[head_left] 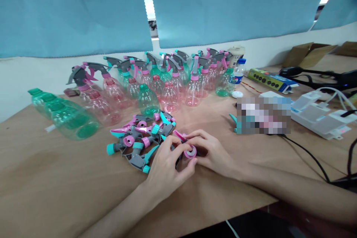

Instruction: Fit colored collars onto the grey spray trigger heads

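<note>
A pink and grey trigger spray head [190,151] is held between both hands above the table, its pink collar facing me. My left hand [170,165] closes its fingers and thumb around the collar. From the other side my right hand [213,152] grips the same spray head, hiding much of its grey body. Left of my hands lies a pile of loose spray heads [137,149] in pink, teal and grey. Behind the pile stand open bottles without heads, among them a green bottle [149,102] and a pink bottle [170,98].
Several bottles fitted with spray heads [193,91] stand along the wall. Green bottles [68,119] lean or lie at the left. To the right are a Pepsi bottle [238,72], a yellow-green box [269,80], a clear plastic organiser [320,115], a black cable [306,156] and a cardboard box [304,55].
</note>
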A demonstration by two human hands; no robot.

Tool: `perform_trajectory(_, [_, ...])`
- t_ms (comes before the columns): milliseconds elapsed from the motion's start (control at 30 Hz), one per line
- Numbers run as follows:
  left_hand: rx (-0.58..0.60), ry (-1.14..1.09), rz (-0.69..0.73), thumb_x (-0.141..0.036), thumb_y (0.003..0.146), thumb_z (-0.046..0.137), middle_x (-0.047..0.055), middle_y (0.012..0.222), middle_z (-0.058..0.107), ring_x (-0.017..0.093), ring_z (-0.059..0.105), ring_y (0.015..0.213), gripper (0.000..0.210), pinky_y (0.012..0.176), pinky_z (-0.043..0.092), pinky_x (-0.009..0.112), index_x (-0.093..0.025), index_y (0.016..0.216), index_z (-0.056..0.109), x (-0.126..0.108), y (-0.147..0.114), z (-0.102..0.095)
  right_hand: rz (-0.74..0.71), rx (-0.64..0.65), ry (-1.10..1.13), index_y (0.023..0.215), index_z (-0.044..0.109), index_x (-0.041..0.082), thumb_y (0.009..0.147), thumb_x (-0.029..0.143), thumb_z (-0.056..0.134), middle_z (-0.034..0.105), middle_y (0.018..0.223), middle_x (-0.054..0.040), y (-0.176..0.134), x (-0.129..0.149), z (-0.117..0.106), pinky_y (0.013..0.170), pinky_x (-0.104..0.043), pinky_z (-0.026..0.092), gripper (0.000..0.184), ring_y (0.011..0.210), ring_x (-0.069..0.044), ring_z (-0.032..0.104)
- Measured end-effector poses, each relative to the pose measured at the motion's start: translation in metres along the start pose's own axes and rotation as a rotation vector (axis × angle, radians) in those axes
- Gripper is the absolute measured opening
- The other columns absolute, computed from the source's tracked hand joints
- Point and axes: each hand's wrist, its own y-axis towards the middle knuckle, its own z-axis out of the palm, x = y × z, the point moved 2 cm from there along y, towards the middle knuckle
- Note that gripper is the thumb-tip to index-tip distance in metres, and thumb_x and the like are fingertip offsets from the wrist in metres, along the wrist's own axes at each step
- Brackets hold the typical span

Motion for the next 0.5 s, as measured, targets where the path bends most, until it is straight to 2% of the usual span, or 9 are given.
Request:
perform_trajectory(167, [0.034, 0.03, 0.056, -0.022, 0.085, 0.054, 0.006, 0.089, 0.05, 0.018, 0.05, 0.081, 0.011, 0.068, 0.046, 0.031, -0.017, 0.09, 0.063, 0.0007, 0.0009, 0.0001, 0.001, -0.004, 0.005, 0.1, 0.064, 0.022, 0.079, 0.019, 0.068, 0.058, 0.108, -0.0058, 0.002, 0.0026, -0.0031, 0.089, -0.035, 0.05, 0.021, 0.103, -0.02, 0.058])
perform_trajectory(333, [-0.073, 0.144, 0.084, -0.024, 0.084, 0.057, 0.005, 0.082, 0.05, 0.018, 0.049, 0.074, 0.011, 0.062, 0.043, 0.031, -0.018, 0.084, 0.066, 0.0041, 0.0044, -0.0054, -0.001, -0.006, -0.004, 0.101, 0.064, 0.023, 0.081, 0.022, 0.066, 0.057, 0.107, -0.0064, 0.0034, 0.0038, -0.0042, 0.086, -0.036, 0.051, 0.02, 0.102, -0.02, 0.058])
perform_trajectory(433, [-0.132, 0.182, 0.094, -0.025, 0.081, 0.06, 0.006, 0.085, 0.052, 0.02, 0.051, 0.079, 0.014, 0.066, 0.044, 0.033, -0.018, 0.092, 0.066, 0.0041, 0.0043, -0.0069, 0.006, -0.014, 0.004, 0.1, 0.065, 0.022, 0.08, 0.022, 0.066, 0.057, 0.107, -0.0062, 0.0029, 0.0039, -0.0044, 0.087, -0.036, 0.05, 0.02, 0.102, -0.02, 0.058])
perform_trajectory(500, [-0.104, 0.144, 0.087, -0.024, 0.081, 0.06, 0.007, 0.089, 0.052, 0.02, 0.052, 0.082, 0.018, 0.067, 0.045, 0.033, -0.018, 0.097, 0.065, 0.0032, 0.0033, -0.0053, 0.007, -0.013, 0.01, 0.099, 0.065, 0.022, 0.079, 0.022, 0.067, 0.057, 0.108, -0.0062, 0.0022, 0.0038, -0.0039, 0.088, -0.035, 0.05, 0.02, 0.103, -0.02, 0.058])
